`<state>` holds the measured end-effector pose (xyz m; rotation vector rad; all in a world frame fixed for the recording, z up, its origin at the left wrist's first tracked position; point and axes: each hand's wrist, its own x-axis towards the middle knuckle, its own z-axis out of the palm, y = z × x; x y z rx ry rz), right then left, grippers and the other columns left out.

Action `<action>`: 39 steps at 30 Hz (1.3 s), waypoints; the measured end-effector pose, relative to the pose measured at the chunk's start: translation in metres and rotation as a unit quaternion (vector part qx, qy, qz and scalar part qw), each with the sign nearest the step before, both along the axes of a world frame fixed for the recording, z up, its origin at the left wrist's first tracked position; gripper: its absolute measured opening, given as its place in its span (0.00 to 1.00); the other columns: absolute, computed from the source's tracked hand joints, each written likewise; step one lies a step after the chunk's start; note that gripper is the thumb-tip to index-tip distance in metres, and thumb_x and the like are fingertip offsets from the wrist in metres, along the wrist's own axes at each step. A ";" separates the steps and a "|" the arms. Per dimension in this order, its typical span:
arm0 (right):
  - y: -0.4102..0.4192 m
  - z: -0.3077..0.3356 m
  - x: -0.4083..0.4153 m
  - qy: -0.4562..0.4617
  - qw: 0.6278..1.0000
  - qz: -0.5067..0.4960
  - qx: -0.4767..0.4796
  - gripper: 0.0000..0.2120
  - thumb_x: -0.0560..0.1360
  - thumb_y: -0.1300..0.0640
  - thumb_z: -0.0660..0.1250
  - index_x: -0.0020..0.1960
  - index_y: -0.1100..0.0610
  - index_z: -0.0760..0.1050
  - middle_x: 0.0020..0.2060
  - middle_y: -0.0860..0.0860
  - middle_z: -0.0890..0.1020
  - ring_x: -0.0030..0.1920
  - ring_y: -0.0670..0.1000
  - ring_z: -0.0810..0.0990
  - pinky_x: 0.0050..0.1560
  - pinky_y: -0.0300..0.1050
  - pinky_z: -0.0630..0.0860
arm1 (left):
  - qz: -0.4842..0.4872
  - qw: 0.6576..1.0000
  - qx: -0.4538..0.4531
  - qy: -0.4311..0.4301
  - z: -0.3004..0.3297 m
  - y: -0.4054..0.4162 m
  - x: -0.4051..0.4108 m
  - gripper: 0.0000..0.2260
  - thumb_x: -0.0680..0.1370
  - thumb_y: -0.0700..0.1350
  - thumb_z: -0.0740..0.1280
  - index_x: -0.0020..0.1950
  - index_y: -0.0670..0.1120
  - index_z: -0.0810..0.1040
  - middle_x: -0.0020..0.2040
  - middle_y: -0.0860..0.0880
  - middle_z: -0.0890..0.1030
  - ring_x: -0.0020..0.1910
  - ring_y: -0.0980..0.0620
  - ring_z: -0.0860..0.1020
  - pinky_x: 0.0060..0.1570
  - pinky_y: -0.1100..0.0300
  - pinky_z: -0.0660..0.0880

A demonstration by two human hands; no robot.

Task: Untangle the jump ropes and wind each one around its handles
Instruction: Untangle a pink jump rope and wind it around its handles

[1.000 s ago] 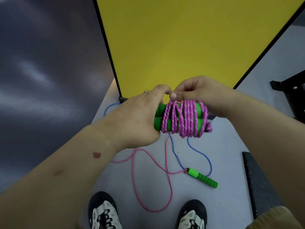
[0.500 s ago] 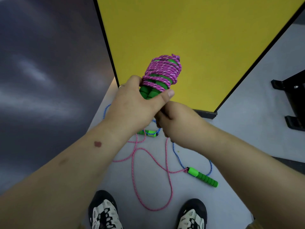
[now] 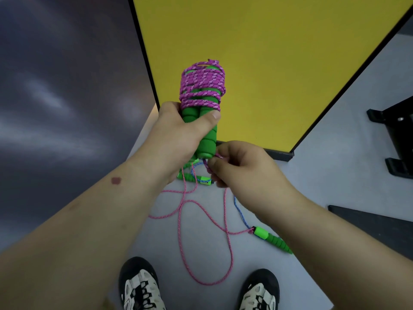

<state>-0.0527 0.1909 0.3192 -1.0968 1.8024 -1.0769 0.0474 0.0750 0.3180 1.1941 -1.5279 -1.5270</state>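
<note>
My left hand (image 3: 178, 139) grips a pair of green foam handles (image 3: 206, 139) held upright, their upper half wrapped in purple rope (image 3: 202, 86). Just below the handles' lower end, my right hand (image 3: 241, 166) pinches a short purple rope end (image 3: 206, 165) between thumb and fingers. On the grey floor lie a loose pink rope (image 3: 185, 220) in loops and a blue rope (image 3: 240, 211), both running under my hands. One green handle (image 3: 273, 239) lies on the floor at the right, another (image 3: 192, 177) partly hidden beneath my hands.
A yellow panel (image 3: 268, 63) with a black frame stands right in front. My two shoes (image 3: 139, 285) are at the bottom edge. Black metal feet (image 3: 393, 139) stand at the right, a dark mat (image 3: 375, 222) lies below them, and a dark wall fills the left.
The wound bundle went from lying sideways to standing upright in my left hand. My right hand left the top of the bundle, dropped below the handles and took the rope end.
</note>
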 end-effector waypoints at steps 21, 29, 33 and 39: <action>-0.005 0.015 0.003 -0.465 0.878 -0.092 0.059 0.05 0.78 0.66 0.67 0.49 0.60 0.81 0.39 0.53 0.83 0.37 0.47 0.80 0.41 0.39 0.82 | 0.061 0.992 -0.034 0.103 0.004 0.009 -0.003 0.19 0.74 0.42 0.77 0.53 0.48 0.68 0.43 0.50 0.78 0.35 0.57 0.80 0.34 0.57 0.79; -0.004 0.004 0.008 -0.175 0.981 -0.083 -0.025 0.05 0.77 0.60 0.70 0.46 0.55 0.84 0.37 0.55 0.83 0.38 0.50 0.80 0.55 0.62 0.81 | 0.072 0.987 0.050 0.138 -0.001 0.010 -0.008 0.17 0.76 0.43 0.75 0.52 0.48 0.66 0.47 0.47 0.77 0.44 0.46 0.80 0.48 0.35 0.82; -0.005 0.004 0.010 -0.157 0.983 -0.072 -0.056 0.06 0.74 0.57 0.68 0.46 0.53 0.84 0.46 0.67 0.81 0.41 0.53 0.76 0.56 0.71 0.75 | 0.068 0.989 0.044 0.128 -0.001 0.009 -0.008 0.18 0.76 0.44 0.75 0.54 0.47 0.66 0.46 0.48 0.78 0.43 0.49 0.80 0.45 0.44 0.83; -0.004 0.000 0.009 -0.122 0.988 -0.052 -0.083 0.06 0.75 0.57 0.68 0.47 0.55 0.83 0.42 0.70 0.78 0.38 0.53 0.70 0.43 0.50 0.67 | 0.072 0.989 0.054 0.117 -0.002 0.010 -0.009 0.20 0.76 0.45 0.76 0.57 0.44 0.67 0.45 0.47 0.78 0.42 0.48 0.81 0.40 0.50 0.82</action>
